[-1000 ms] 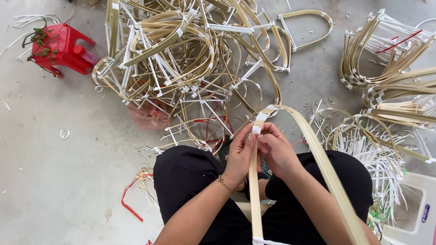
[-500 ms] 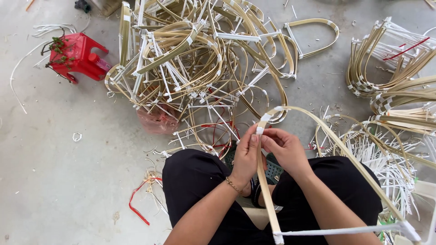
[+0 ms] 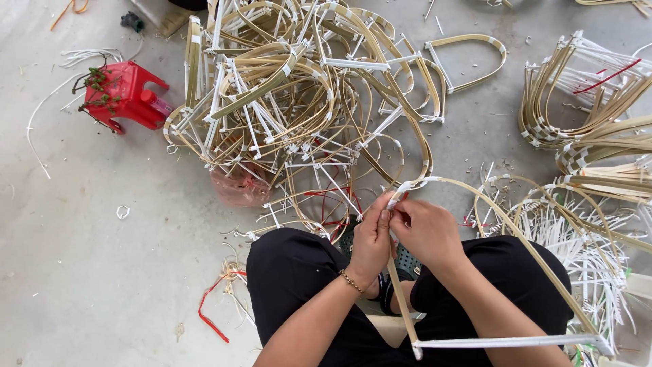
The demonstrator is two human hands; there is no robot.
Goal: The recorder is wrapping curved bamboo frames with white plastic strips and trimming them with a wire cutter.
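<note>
head view: we see our left hand (image 3: pixel 372 243) and our right hand (image 3: pixel 428 231) close together over our black-trousered lap (image 3: pixel 299 272). both hands pinch the top of a bent tan bamboo-strip frame with a white wrapped bar across its bottom (image 3: pixel 506 343). the fingers of each hand are squeezed tight on the strip where white tape (image 3: pixel 401 191) winds around it. the frame loops from our hands out to the right and down past our knee. in front of us lies a big tangled pile of the same tan and white frames (image 3: pixel 299 102) on the grey concrete floor (image 3: pixel 81 272). a small red plastic stool (image 3: pixel 125 95) sits far to the left. a neater stack of bent tan frames (image 3: pixel 584 115) is on the right.
</note>
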